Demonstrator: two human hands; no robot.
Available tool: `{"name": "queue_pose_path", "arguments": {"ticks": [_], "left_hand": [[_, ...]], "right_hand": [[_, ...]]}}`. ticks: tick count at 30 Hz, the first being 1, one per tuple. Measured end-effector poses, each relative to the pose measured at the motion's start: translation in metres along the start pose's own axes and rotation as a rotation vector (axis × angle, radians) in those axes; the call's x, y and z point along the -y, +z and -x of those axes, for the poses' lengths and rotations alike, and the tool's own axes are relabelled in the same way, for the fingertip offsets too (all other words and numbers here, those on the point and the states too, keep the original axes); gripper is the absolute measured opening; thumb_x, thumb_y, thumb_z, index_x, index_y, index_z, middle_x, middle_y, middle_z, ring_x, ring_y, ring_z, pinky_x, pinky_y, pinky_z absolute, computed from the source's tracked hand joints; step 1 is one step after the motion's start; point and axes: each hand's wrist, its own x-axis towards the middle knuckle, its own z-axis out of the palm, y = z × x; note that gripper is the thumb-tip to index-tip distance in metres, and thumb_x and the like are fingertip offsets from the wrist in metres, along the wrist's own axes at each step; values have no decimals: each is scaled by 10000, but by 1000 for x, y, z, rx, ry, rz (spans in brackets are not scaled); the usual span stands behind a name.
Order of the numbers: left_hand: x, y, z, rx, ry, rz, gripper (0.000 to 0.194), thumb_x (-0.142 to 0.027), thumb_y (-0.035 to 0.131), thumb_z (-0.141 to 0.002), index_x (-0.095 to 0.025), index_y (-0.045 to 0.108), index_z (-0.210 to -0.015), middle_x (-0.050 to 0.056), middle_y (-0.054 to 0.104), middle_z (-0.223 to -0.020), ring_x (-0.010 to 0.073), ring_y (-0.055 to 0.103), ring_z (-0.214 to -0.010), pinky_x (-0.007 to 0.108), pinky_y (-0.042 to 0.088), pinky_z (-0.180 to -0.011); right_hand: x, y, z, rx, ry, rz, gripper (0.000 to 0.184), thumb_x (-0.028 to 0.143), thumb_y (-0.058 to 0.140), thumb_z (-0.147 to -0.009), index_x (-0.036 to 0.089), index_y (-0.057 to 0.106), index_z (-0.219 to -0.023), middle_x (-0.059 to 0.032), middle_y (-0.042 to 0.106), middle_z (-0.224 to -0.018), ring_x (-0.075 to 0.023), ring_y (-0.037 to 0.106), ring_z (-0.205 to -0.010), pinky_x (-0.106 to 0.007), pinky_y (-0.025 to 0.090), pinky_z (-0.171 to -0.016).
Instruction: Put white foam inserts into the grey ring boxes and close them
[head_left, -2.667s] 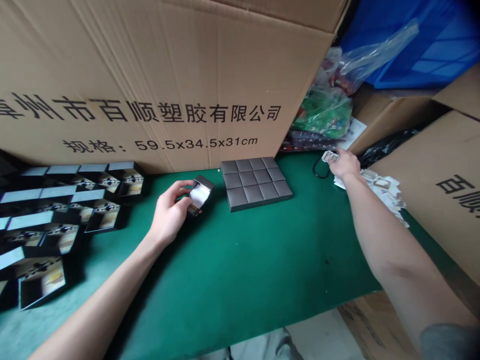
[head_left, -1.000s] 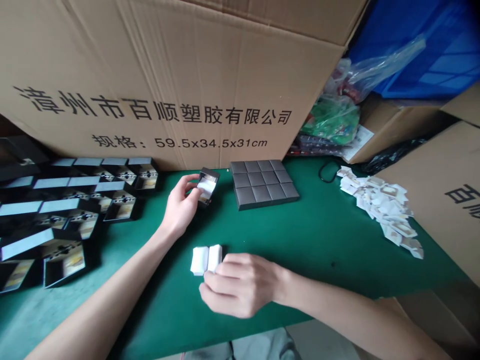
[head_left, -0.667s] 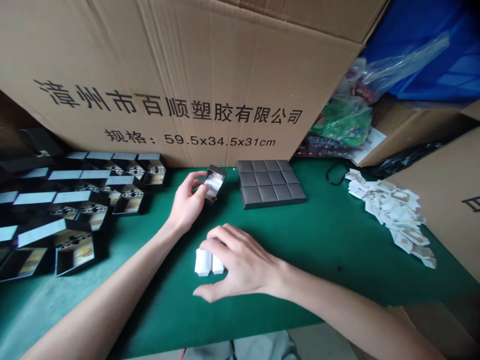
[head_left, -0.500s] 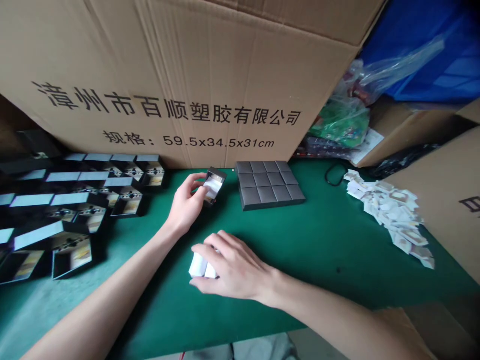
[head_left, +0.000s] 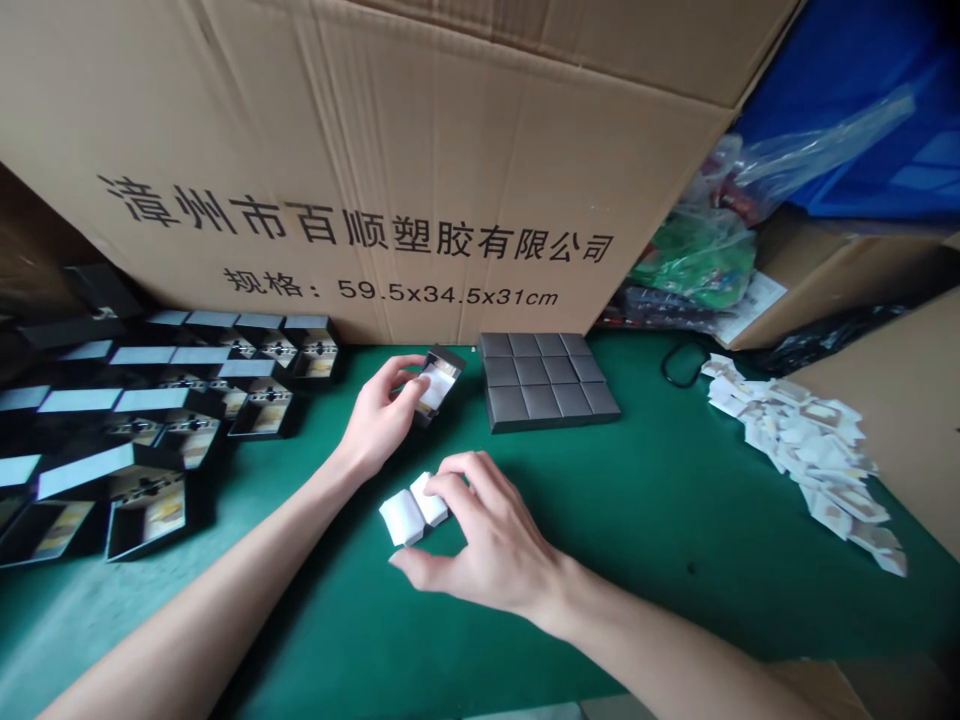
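My left hand (head_left: 384, 412) is closed around a small black hinged box (head_left: 439, 384), which looks like a jewellery box. Its lid stands up, and white lining shows inside. My right hand (head_left: 495, 535) has thumb and fingers spread beside two small white pads (head_left: 403, 517) lying side by side on the green table. The fingertips are at the right-hand pad; whether they touch it I cannot tell. Behind the hands lies a flat block of closed dark boxes (head_left: 547, 380), set edge to edge in rows.
Several black boxes with raised lids (head_left: 161, 495) stand in rows at the left. A heap of white folded pieces (head_left: 806, 440) lies at the right, near a black cord loop (head_left: 681, 365). A large cardboard carton (head_left: 360, 150) walls the back. Plastic bags (head_left: 697, 255) are piled beyond.
My right hand has come from the white heap to the middle of the table, where two white pads now lie. It closed over them, then opened, leaving them turned slightly. The left hand keeps the box.
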Motion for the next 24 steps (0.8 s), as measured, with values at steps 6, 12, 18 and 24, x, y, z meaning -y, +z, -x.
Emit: {"name": "queue_pose_path", "arguments": {"ticks": [6,12,18,24], "left_hand": [[-2,2,0,-7,-2,-27,461,-509,685,-846,-211,682,-1198,33,724,-938,202,635,-766,285,477,-656],[-7,2,1,10,2,-15,457,-507,686,-842,-203,679,-1185,32,723,-919,194,629,-748,282,488,-645],[-7,1,1,22,9,-32,433,-504,679,-862,-204,685,-1175,36,732,-912,196,637,-738,279,489,-626],[-4,1,3,68,37,-37,454,-543,676,-878,-207,681,-1183,39,737,-896,203,648,-751,290,519,-647]], "right_hand": [[4,11,1,99,22,216,687,871,627,-813,205,615,-978,-71,627,-922,-249,623,-821,-439,592,-704],[8,10,-3,231,102,259,248,383,703,-869,206,620,-1022,-76,650,-995,-252,637,-868,-425,601,-743],[1,7,-5,204,122,132,268,253,631,-858,203,614,-1121,-89,696,-1035,-273,640,-951,-445,606,-818],[-13,-1,-11,75,41,89,275,207,629,-856,228,598,-1129,-70,744,-1021,-250,677,-930,-416,619,-823]]}}
